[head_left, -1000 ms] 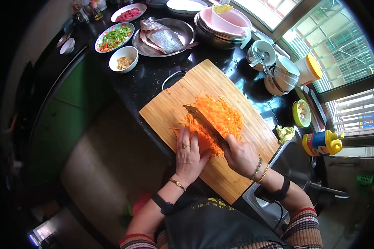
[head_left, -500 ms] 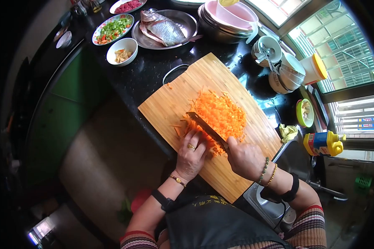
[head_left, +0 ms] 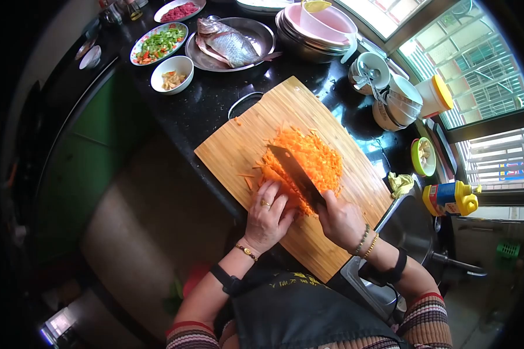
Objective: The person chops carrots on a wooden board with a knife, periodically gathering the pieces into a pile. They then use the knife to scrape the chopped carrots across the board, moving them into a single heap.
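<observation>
A wide-bladed kitchen knife [head_left: 297, 175] is in my right hand [head_left: 342, 220], whose fingers are wrapped round its handle. The blade lies across the near left side of a heap of finely cut carrot [head_left: 315, 158], its broad face partly turned up. Close to the blade, my left hand [head_left: 265, 217] is closed, with bent fingertips pressed on carrot shreds at the heap's edge. Under all this is a wooden cutting board [head_left: 239, 152], set at an angle on the black counter. A few loose carrot strips lie left of the heap.
Behind the board stand a metal dish [head_left: 268, 36] with a whole fish [head_left: 230, 46], a white bowl [head_left: 183, 87] and a plate of chopped vegetables [head_left: 159, 44]. Stacked bowls [head_left: 399, 107] are at the right. A sink [head_left: 410, 224] and a yellow jug [head_left: 463, 199] are nearer me.
The knife has come up a little and its blade has tilted, so more of its face shows. My left hand stays at almost the same spot on the carrot.
</observation>
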A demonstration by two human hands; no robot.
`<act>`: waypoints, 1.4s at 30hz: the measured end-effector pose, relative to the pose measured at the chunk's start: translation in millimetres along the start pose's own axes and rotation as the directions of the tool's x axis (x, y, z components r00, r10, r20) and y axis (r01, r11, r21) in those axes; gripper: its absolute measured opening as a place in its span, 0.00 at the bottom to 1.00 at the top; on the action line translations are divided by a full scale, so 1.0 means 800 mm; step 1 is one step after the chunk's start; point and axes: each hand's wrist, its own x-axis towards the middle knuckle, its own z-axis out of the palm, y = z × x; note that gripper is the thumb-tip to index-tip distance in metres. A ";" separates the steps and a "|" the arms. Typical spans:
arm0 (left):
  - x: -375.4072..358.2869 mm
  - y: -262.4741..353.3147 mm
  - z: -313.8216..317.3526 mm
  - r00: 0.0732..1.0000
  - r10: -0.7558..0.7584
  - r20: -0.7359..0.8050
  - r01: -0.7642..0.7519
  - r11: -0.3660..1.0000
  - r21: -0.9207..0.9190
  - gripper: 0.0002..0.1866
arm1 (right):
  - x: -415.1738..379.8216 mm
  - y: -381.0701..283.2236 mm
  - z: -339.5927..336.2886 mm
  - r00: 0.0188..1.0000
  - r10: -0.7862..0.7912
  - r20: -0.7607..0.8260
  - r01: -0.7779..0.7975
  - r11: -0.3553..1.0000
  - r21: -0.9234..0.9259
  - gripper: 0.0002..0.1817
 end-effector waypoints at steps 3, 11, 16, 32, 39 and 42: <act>-0.003 -0.003 0.000 0.998 0.045 -0.036 -0.045 0.999 -0.009 0.18 | -0.015 -0.010 -0.021 1.000 0.016 -0.008 -0.016 1.000 -0.001 0.08; -0.006 -0.015 0.011 0.995 0.064 -0.072 -0.064 0.998 -0.001 0.09 | -0.020 -0.019 -0.027 0.984 0.043 0.172 -0.033 0.998 -0.060 0.08; -0.004 -0.012 0.012 0.995 0.053 -0.090 -0.052 0.999 0.010 0.09 | -0.007 -0.027 -0.030 0.967 0.065 0.245 -0.039 0.993 -0.113 0.07; -0.005 -0.013 0.008 0.996 0.062 -0.061 -0.061 0.998 0.023 0.11 | -0.015 -0.010 0.004 0.997 0.046 0.055 -0.043 0.998 -0.045 0.09; -0.003 -0.011 0.010 0.993 0.051 -0.102 -0.048 0.998 0.029 0.10 | 0.001 -0.030 -0.023 0.979 0.038 0.201 -0.017 0.994 -0.105 0.07; -0.006 -0.014 0.012 0.994 0.044 -0.099 -0.042 0.999 0.023 0.10 | 0.010 -0.033 -0.025 0.956 0.060 0.285 -0.031 0.994 -0.107 0.10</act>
